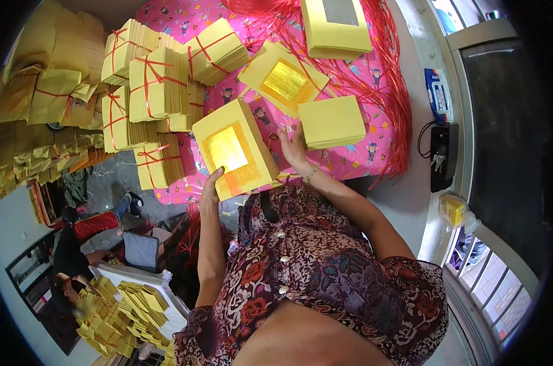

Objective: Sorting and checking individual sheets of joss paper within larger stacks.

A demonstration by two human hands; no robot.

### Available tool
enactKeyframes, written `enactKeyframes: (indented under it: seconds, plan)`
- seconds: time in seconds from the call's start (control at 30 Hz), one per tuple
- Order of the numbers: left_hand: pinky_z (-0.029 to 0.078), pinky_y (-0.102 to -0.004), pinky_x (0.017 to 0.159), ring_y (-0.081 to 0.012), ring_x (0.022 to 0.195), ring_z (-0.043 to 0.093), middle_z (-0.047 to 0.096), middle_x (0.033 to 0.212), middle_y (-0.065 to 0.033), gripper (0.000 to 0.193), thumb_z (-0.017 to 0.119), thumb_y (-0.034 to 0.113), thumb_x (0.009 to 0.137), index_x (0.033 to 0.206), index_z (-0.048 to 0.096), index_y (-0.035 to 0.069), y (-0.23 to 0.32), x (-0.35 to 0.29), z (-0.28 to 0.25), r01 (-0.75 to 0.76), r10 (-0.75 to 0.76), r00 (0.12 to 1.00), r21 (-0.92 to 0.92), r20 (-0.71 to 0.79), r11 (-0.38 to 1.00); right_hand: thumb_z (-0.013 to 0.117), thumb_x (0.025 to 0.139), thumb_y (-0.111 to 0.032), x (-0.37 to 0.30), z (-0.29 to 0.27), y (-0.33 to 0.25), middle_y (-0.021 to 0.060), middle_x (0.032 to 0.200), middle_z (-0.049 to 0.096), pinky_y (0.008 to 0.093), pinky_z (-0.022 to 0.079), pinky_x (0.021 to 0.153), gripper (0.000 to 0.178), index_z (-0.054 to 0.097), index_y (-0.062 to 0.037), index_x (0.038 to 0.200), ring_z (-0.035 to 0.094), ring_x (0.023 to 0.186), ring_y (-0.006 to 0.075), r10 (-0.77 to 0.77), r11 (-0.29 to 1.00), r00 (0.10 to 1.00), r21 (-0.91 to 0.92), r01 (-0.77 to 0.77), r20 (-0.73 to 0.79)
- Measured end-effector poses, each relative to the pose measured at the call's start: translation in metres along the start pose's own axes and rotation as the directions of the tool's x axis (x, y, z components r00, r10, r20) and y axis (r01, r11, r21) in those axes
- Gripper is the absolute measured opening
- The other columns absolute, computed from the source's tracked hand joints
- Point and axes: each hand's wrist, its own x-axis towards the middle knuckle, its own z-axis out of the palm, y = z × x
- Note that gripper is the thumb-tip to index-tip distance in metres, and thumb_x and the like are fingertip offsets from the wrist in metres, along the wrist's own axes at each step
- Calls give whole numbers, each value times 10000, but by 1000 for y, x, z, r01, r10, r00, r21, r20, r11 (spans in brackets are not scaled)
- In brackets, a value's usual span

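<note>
My left hand [212, 186] grips the lower left corner of a thick stack of yellow joss paper [256, 137], thumb on top and the other fingers hidden beneath. That stack is tilted and bears a shiny gold foil square. To its right, my right hand [296, 150] has thumb and fingers apart, with the fingertips at the left edge of a plain yellow paper stack [332, 121]. Whether they touch that stack I cannot tell. Beyond both hands lies another gold-foil sheet pile [288, 79], its sheets slightly fanned.
A pink patterned cloth [374, 76] covers the table. Red-tied paper bundles [159, 85] are heaped at left. Red plastic strings [398, 116] hang down the right side, near another yellow stack [336, 43]. A person [69, 268] is at lower left beside more yellow paper [139, 305].
</note>
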Motion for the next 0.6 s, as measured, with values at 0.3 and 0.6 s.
enactKeyframes:
  seconds: [0.3, 0.6]
  plan:
    - [493, -401, 897, -290, 1051, 592, 596, 1159, -160, 633, 728, 283, 746, 1245, 501, -33, -11, -8, -5, -52, 48, 997, -66, -59, 996, 628, 805, -444, 27, -29, 5, 288, 1488, 177, 399, 125, 1148, 926, 177, 53, 1442, 142, 1406, 370, 48, 997, 983, -47, -57, -175]
    - [481, -440, 935, -328, 1071, 583, 570, 1195, -184, 698, 709, 309, 764, 1308, 426, -22, -32, -26, -21, -61, 85, 993, -274, 77, 960, 642, 807, -267, 29, -45, -8, 304, 1341, 328, 498, 221, 1105, 718, 315, 35, 1370, 278, 1307, 421, -44, 960, 999, -276, 42, 0]
